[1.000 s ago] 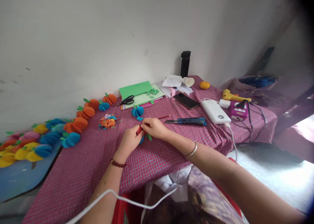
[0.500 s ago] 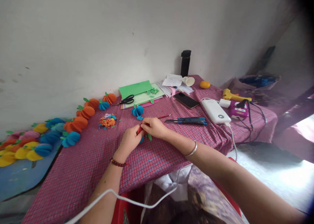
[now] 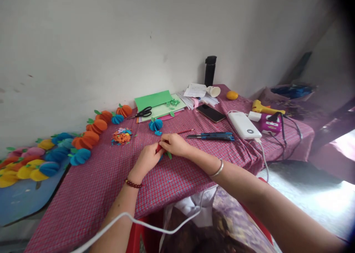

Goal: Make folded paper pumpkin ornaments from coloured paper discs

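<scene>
My left hand [image 3: 146, 159] and my right hand [image 3: 175, 144] meet over the checked tablecloth [image 3: 111, 179], fingers pinched together on a small red paper piece [image 3: 158, 147]. A bit of blue paper and a green paper leaf [image 3: 169, 155] show just under my hands. A blue paper ball with a green leaf [image 3: 155, 125] lies a little beyond them, and a red pencil [image 3: 185, 131] sits just past my right hand.
Paper balls in orange [image 3: 95, 126], blue and yellow line the left along the wall. A scrap pile [image 3: 121, 137], scissors [image 3: 143, 113], green paper sheets [image 3: 154, 99], a utility knife [image 3: 213, 136], phone [image 3: 210, 113], power bank [image 3: 243, 125], glue gun [image 3: 263, 108] and black bottle [image 3: 210, 71] also stand on the table.
</scene>
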A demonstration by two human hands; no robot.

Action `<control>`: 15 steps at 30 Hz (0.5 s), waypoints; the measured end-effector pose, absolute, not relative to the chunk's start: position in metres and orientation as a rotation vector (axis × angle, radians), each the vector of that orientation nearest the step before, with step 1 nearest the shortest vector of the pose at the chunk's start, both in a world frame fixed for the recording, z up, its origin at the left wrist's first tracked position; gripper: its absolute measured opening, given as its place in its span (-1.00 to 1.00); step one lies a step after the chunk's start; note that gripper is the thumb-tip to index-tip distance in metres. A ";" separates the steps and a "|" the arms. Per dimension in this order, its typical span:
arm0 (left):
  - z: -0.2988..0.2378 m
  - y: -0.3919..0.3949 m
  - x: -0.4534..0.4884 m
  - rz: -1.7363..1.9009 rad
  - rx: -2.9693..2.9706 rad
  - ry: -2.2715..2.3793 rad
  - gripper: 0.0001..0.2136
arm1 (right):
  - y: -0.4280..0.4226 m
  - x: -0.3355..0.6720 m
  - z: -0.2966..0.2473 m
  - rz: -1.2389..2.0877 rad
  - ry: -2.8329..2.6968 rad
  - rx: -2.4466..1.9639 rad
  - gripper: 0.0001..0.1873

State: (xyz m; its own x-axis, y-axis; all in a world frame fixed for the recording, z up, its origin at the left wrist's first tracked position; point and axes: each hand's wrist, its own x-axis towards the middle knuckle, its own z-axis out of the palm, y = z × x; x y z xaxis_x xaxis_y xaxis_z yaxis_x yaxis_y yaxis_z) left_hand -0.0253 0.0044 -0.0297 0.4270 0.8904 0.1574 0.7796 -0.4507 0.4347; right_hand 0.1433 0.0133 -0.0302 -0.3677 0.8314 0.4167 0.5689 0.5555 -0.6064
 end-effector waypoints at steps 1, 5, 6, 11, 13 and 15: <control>-0.030 0.005 -0.025 0.517 2.390 1.437 -0.76 | 0.013 0.143 -0.030 0.475 -2.092 -1.128 -0.79; -0.030 0.005 -0.025 0.500 2.390 1.445 -0.77 | 0.013 0.143 -0.030 0.475 -2.109 -1.137 -0.80; -0.029 0.004 -0.025 0.499 2.389 1.447 -0.77 | 0.013 0.143 -0.030 0.475 -2.107 -1.135 -0.80; -0.026 0.003 -0.024 0.509 2.394 1.441 -0.78 | 0.013 0.143 -0.030 0.471 -2.099 -1.123 -0.80; -0.026 0.003 -0.023 0.507 2.397 1.452 -0.78 | 0.013 0.143 -0.029 0.472 -2.095 -1.127 -0.80; -0.027 0.003 -0.024 0.496 2.399 1.467 -0.77 | 0.012 0.143 -0.029 0.476 -2.090 -1.130 -0.80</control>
State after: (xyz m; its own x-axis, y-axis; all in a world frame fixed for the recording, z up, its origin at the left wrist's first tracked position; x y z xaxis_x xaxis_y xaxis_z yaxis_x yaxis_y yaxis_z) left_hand -0.0237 0.0034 -0.0271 0.4238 0.8947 0.1409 0.7965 -0.4422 0.4123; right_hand 0.1425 0.0125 -0.0290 -0.3718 0.8342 0.4072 0.5757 0.5513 -0.6039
